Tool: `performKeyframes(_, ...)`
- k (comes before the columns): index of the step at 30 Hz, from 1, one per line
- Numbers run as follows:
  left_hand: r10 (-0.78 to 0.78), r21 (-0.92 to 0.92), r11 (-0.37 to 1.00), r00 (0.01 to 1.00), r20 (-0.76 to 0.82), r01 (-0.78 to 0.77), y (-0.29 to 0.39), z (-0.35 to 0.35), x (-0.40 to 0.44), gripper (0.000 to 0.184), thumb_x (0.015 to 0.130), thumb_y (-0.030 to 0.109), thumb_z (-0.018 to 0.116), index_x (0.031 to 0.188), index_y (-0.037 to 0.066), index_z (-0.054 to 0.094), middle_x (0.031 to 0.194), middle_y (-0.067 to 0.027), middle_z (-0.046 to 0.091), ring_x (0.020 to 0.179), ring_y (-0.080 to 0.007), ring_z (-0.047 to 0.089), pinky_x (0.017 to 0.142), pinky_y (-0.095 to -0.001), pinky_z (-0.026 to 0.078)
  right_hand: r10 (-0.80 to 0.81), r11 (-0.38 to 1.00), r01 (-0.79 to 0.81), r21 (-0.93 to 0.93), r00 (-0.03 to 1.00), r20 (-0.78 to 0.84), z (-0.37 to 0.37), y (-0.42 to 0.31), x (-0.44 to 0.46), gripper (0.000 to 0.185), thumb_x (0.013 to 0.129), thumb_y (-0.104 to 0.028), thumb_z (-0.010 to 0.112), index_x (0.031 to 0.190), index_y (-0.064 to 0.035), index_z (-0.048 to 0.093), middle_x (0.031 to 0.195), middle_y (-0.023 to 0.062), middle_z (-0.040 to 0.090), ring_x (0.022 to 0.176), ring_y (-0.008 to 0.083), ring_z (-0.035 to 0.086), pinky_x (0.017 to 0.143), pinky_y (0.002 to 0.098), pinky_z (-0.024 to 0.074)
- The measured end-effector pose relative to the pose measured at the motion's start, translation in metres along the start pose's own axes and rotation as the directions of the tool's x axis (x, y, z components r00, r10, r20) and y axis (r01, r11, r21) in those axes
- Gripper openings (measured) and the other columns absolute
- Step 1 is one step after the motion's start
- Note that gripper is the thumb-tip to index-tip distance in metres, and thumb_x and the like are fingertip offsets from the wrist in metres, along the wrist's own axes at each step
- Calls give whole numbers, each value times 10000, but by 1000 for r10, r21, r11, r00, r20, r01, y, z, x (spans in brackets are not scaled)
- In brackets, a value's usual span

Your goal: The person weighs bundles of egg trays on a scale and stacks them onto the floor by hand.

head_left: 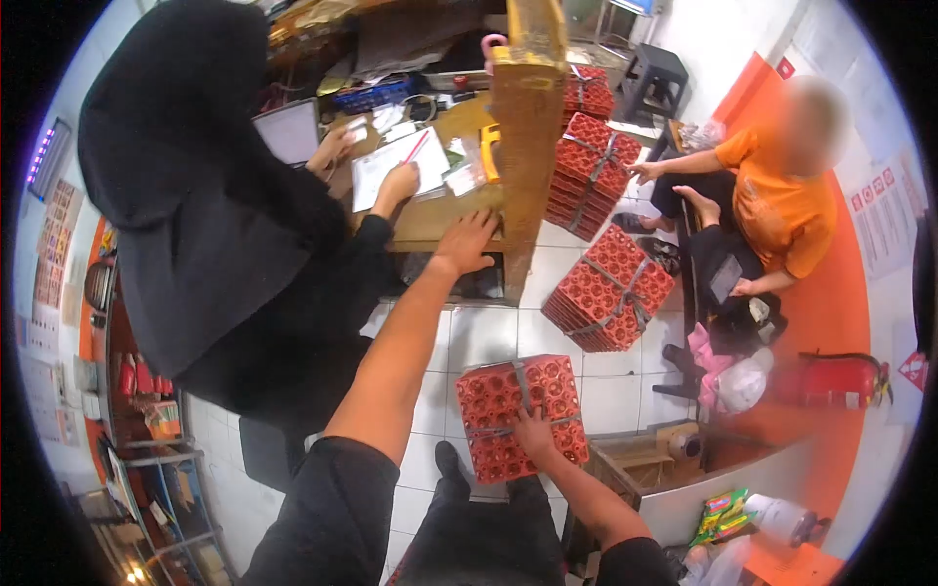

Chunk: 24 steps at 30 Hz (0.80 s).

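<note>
My left hand [469,242] rests flat with fingers spread near the front corner of the wooden desk [415,230]. In front of my legs is a tied stack of red egg trays [489,391], bound crosswise with grey strapping. My right hand [533,435] is at the crossing of that strapping, fingers closed on it; the fingertips are partly hidden. A second tied egg tray stack [611,283] stands on the tiles just beyond, and a third, taller stack [591,161] is farther back beside the wooden post [528,146].
A person in black [225,225] writes on papers [386,166] at the desk to the left. Another person in orange [782,195] sits on a bench at the right. A fire extinguisher [840,381] and a metal-edged box [674,469] are nearby; a dark stool [655,83] stands behind.
</note>
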<state>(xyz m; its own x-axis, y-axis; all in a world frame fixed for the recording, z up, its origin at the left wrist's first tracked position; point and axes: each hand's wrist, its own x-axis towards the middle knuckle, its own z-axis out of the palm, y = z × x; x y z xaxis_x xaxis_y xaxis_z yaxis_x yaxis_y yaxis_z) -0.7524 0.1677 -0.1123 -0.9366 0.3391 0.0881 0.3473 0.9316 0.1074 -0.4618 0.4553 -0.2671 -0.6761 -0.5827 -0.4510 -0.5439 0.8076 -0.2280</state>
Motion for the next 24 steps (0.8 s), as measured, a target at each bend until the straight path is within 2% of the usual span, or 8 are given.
performKeyframes(3, -13, -136, 991, 997, -79, 2, -23, 35, 13, 698, 708, 356, 789, 1260, 40, 501, 1372, -179, 433, 1245, -369, 437, 992, -469, 410, -40, 999, 40, 5, 999, -20, 3, 9, 2, 243, 890, -232, 537, 1083, -148, 659, 1196, 86, 583, 1143, 392, 504, 873, 518, 462)
performKeyframes(7, 25, 27, 999, 998, -53, -24, -15, 19, 20, 567, 694, 447, 781, 1061, 61, 588, 1218, -148, 484, 1068, -348, 475, 917, -454, 394, -66, 995, 58, 83, 993, 101, -3, 14, 4, 247, 856, -257, 569, 1036, -129, 680, 1118, 100, 641, 1141, 373, 516, 900, 538, 443)
performKeyframes(11, 73, 98, 993, 996, -58, -67, -20, 29, 21, 567, 705, 500, 754, 1044, 74, 597, 1154, -136, 487, 1026, -333, 469, 910, -445, 380, 96, 990, -108, 87, 986, 139, -24, -2, 4, 246, 848, -269, 577, 1009, -138, 708, 1061, 87, 681, 1101, 357, 580, 895, 532, 467)
performKeyframes(14, 131, 115, 987, 981, -146, -115, -23, 28, 24, 597, 717, 540, 725, 1069, 78, 588, 1153, -144, 495, 1039, -336, 470, 909, -452, 379, 142, 968, -203, 148, 929, 343, -36, -2, 19, 272, 827, -309, 614, 989, -125, 731, 1004, 75, 712, 1019, 316, 648, 859, 498, 513)
performKeyframes(16, 75, 123, 990, 992, -97, -62, -23, 32, 21, 629, 723, 555, 714, 1102, 72, 575, 1173, -151, 503, 1072, -335, 470, 914, -455, 378, 41, 985, -112, 133, 892, 450, -42, 1, 23, 293, 811, -326, 637, 972, -106, 743, 993, 87, 720, 957, 285, 686, 813, 440, 551)
performKeyframes(19, 103, 193, 979, 983, -149, -73, -21, 38, 22, 644, 725, 547, 720, 1116, 59, 563, 1216, -158, 502, 1113, -334, 473, 925, -463, 379, 156, 959, -245, 144, 876, 456, -55, -4, 18, 304, 779, -347, 668, 945, -107, 752, 1026, 98, 716, 989, 273, 679, 823, 403, 555)
performKeyframes(22, 49, 163, 985, 999, -10, -47, -13, 24, 22, 659, 720, 541, 732, 1123, 48, 563, 1243, -171, 506, 1147, -353, 476, 945, -479, 385, 256, 933, -335, 133, 875, 412, -42, -17, 8, 258, 766, -325, 677, 923, -137, 759, 987, 85, 718, 965, 261, 683, 792, 383, 563)
performKeyframes(24, 126, 155, 982, 986, -108, -108, -25, 42, 22, 693, 714, 550, 738, 1153, 46, 553, 1233, -184, 522, 1158, -377, 480, 956, -496, 390, 347, 868, -451, 208, 851, 395, -41, -28, 2, 239, 770, -307, 672, 932, -154, 759, 977, 70, 719, 961, 254, 681, 790, 387, 555)
